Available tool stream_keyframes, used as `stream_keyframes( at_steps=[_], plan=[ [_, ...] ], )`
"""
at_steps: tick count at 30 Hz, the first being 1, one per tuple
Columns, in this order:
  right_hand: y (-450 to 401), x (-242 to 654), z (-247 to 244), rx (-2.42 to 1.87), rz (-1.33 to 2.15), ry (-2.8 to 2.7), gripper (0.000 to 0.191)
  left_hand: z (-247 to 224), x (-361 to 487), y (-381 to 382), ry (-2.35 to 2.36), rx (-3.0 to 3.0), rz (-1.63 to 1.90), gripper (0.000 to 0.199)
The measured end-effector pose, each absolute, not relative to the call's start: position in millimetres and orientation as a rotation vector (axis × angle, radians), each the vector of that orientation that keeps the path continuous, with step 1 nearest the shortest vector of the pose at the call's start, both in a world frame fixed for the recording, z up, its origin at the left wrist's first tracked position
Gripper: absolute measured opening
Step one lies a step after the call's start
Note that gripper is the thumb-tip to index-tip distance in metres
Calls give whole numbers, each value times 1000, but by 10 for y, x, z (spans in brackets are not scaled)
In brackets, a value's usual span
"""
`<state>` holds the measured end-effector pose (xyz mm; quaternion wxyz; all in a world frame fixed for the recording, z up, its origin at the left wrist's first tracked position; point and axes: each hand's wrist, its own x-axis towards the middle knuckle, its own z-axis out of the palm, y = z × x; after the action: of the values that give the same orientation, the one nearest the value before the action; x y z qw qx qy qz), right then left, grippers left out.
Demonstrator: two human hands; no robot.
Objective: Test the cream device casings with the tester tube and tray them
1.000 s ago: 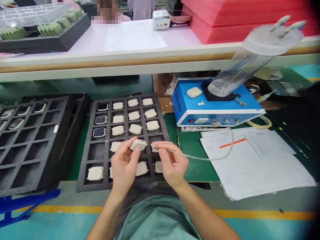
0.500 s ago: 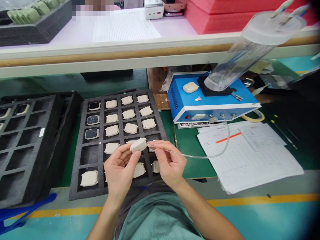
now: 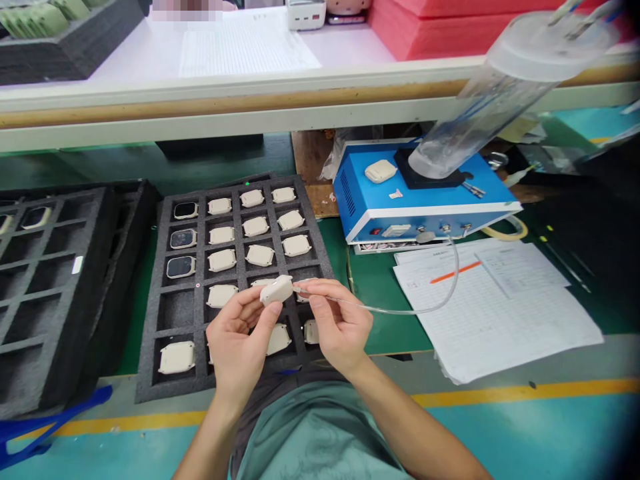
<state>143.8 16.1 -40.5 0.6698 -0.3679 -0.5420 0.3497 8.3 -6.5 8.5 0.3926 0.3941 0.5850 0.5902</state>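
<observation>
Over one foam tray [image 3: 176, 311]: left fingers [image 3: 267, 323] grasping one beige watch [image 3: 277, 289], right fingers [image 3: 327, 288] one clear tube [image 3: 393, 311].

A green workbench [image 3: 387, 333] carries dark compartmented foam trays [image 3: 175, 311] at left and centre, with a blue control box [image 3: 425, 201] and paper sheets [image 3: 505, 327] at right.

No text readable; papers [image 3: 500, 317] bear print (faint, far too small).
</observation>
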Motion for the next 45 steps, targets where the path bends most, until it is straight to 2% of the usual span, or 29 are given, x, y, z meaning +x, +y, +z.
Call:
stream_keyframes(
  at_steps=[23, 45],
  plan=[
    [175, 1443, -400, -840, 791, -1221, 17, 79, 76, -66, 1495, 1055, 1472, 27],
    [272, 1420, -323, -798, 741, -1231, 16, 61, 48, -32, 1557, 1014, 1502, 35]
  ],
)
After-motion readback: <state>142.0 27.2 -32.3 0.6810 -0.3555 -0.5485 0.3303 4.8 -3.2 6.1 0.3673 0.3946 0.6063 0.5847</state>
